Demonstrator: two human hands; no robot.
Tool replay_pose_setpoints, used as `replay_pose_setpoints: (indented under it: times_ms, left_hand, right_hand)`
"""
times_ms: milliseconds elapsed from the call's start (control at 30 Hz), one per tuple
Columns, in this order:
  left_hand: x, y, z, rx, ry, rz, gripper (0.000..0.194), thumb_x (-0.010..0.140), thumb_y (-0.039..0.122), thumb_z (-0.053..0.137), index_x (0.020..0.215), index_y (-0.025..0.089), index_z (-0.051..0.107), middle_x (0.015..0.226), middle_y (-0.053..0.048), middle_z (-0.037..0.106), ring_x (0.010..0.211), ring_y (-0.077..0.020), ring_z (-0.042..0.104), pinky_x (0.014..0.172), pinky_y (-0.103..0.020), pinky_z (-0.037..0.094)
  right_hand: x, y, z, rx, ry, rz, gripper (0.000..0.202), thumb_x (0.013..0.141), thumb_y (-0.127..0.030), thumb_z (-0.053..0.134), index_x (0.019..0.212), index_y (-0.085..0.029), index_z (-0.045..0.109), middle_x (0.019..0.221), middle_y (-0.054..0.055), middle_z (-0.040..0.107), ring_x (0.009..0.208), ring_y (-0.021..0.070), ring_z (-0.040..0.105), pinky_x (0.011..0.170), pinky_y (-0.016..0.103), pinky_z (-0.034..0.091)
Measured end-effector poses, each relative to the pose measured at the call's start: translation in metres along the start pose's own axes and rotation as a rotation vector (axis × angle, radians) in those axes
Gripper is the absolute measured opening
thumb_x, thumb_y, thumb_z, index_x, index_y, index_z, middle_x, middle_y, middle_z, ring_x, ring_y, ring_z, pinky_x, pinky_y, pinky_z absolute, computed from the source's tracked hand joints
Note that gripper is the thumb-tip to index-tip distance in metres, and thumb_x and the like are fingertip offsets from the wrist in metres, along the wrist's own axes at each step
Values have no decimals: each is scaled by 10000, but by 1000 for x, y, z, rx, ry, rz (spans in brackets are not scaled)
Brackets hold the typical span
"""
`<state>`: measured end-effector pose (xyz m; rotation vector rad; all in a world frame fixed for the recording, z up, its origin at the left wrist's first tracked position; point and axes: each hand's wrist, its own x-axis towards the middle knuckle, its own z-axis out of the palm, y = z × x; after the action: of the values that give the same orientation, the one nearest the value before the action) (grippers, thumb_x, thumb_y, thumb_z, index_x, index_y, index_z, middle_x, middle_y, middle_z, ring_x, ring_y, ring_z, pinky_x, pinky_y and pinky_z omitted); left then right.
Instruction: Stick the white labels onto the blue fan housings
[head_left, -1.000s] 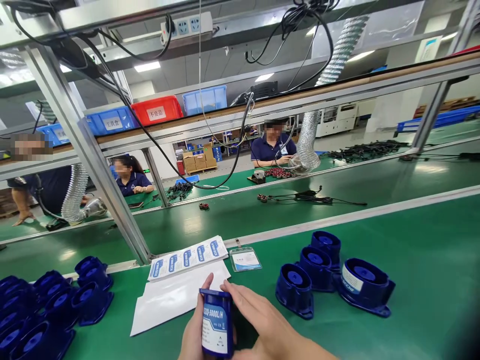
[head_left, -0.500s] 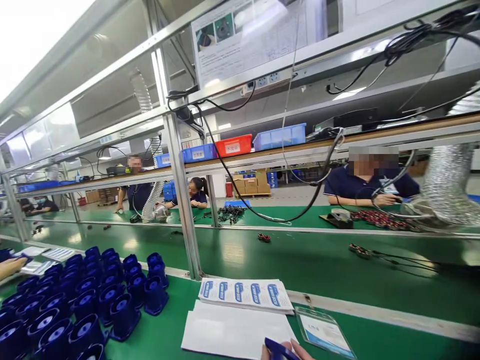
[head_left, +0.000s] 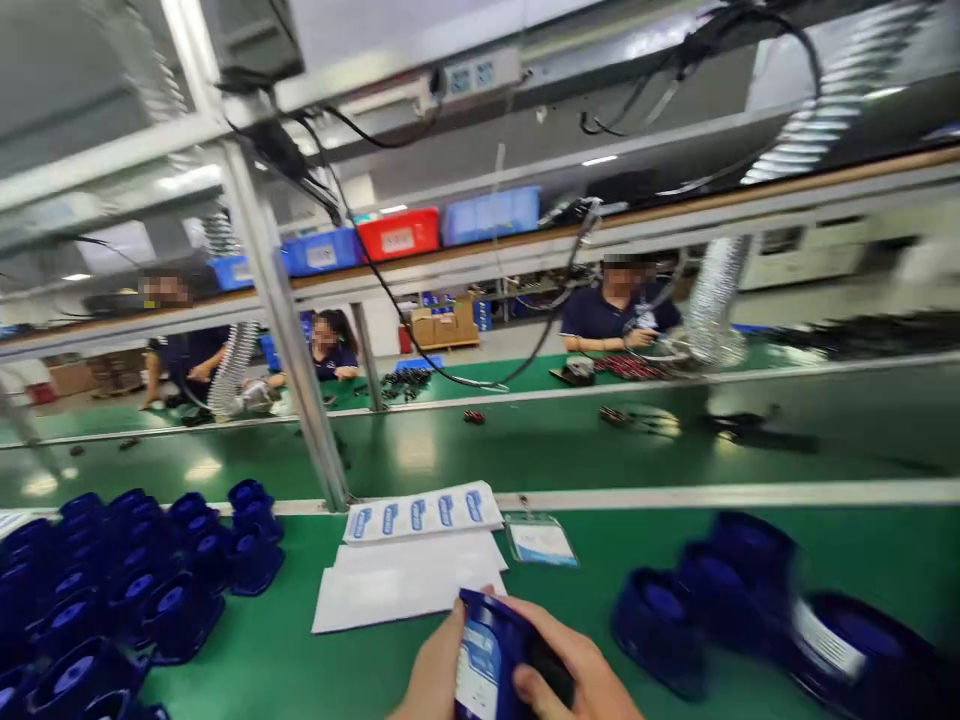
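Observation:
At the bottom centre I hold a dark blue plastic housing [head_left: 510, 650] with a white and blue label [head_left: 478, 670] on its side. My left hand [head_left: 431, 670] is closed against its left side, by the label. Around its right side wraps my right hand [head_left: 581, 660], with a finger bent over the front. Just beyond the hands lie blank white sheets [head_left: 409, 590] and a strip of printed labels [head_left: 424, 513]. Several more blue housings [head_left: 176, 610] stand in rows on the left. Others [head_left: 660, 625] sit on the right, blurred, one bearing a white label [head_left: 829, 638].
A badge in a clear holder [head_left: 541, 540] lies right of the sheets. A metal post [head_left: 281, 330] rises behind the green bench [head_left: 360, 680]. Blue and red bins [head_left: 397, 235] line the shelf above, with a black cable [head_left: 390, 295] hanging down. Co-workers [head_left: 619, 310] sit across the line.
The view has swung right and down, bringing the right-hand housings into sight. The blue housing, barely visible before at the bottom edge, now shows with both hands on it.

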<state>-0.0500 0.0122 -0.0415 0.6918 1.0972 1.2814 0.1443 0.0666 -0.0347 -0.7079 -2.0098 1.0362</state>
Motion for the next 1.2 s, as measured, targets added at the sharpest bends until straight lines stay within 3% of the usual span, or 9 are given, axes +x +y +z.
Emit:
replay_pose_setpoints:
  times_ms: [167,233,300,367,467,567,733,933,1200]
  left_hand:
    - [-6,-6,13,-139,-128,-176,1002,843,838,630,1555,148,490,957,-138,806,536,-269,703,484,-350,536]
    - [-10,0,14,-62,-129,-145,961,881,822,594,1581,177,462,1149,-153,790,677,-281,761,561,-356,589]
    - [-15,7,12,53,-93,-88,861,938,775,556,1608,249,430,1377,-113,713,1050,-324,770,845,-412,645]
    - [-20,12,8,184,-75,-42,798,979,753,497,1621,286,408,1540,-59,601,1382,-334,607,1160,-477,517]
    - [-26,18,6,393,-80,-14,820,997,776,399,1633,258,383,1698,-29,398,1601,-293,320,1365,-488,202]
    - [-30,20,7,586,-55,0,921,986,810,336,1641,163,336,1760,-81,239,1652,-253,161,1387,-455,21]
    - [-33,13,7,681,-11,83,974,980,831,272,1619,99,341,1751,-152,245,1654,-281,145,1392,-493,38]
    - [-38,2,9,711,9,172,895,1039,745,225,1692,148,91,1781,-125,135,1662,-262,98,1390,-523,59]
    - [-40,6,12,815,-60,240,742,1101,616,221,1681,301,-117,1761,-103,237,1601,-278,302,1343,-590,177]
  right_hand:
    - [6,-21,-3,229,-30,-35,566,952,-644,647,1323,-217,655,1345,177,707,1251,360,677,1083,487,555]
    - [7,-24,-6,297,-72,-64,508,971,-598,651,1301,-213,629,1347,165,686,1258,339,661,1086,466,542]
    - [5,-23,-9,286,-130,-79,460,1005,-502,626,1356,-208,582,1384,170,659,1276,328,644,1108,472,520]
    - [1,-21,-12,242,-185,-98,465,1003,-395,617,1419,-209,527,1400,171,646,1295,326,629,1119,481,507]
    - [-4,-18,-15,171,-217,-119,483,935,-263,624,1400,-210,502,1365,161,660,1302,335,623,1097,481,521]
    - [-5,-16,-15,114,-218,-121,510,875,-211,636,1363,-205,489,1412,181,647,1298,347,635,1076,487,532]
    - [-6,-18,-9,81,-176,-111,552,890,-207,630,1408,-221,440,1552,191,571,1366,331,611,1114,477,504]
    - [-5,-22,-2,29,-18,-33,414,882,-287,688,1261,-214,539,1429,170,661,1284,332,659,1078,468,532]
    - [-6,-24,-2,21,8,-1,365,884,-303,689,1224,-237,574,1417,142,680,1257,344,677,1031,487,549]
